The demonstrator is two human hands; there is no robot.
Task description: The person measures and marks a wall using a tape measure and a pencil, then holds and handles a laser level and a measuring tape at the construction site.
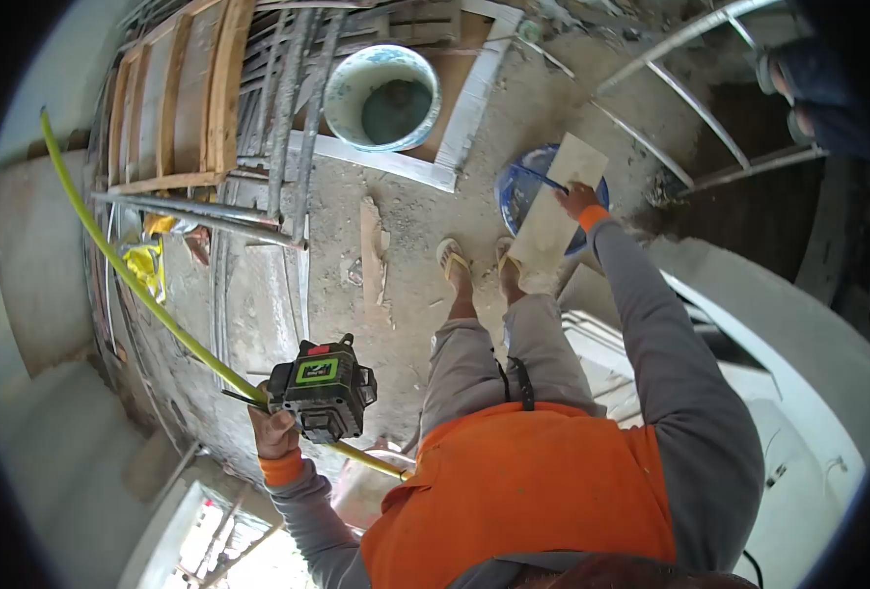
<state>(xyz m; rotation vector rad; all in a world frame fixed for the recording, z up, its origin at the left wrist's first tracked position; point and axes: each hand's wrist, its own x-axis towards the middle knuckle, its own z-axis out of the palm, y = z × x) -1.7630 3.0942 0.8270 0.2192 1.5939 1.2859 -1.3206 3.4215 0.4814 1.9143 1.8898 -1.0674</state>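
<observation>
My left hand (276,432) is closed at the side of a black laser level (329,388) with a green label, held up in front of my left side. A long yellow-green pole or hose (150,299) runs past that hand and behind the level; whether my fingers grip it too is unclear. My right hand (580,201) is closed on a long, flat, beige trowel-like board (551,231), tilted over a blue bucket (514,191). Beside my right fingers a thin blue handle (541,178) sticks out; its join to the board is hidden.
A white tub (381,96) with grey-green contents stands ahead. Wooden frames (172,93) and metal poles (296,108) are stacked ahead left. A metal ladder-like frame (700,113) lies ahead right, near another person's feet (798,103). A broken board (371,255) lies on the dusty floor.
</observation>
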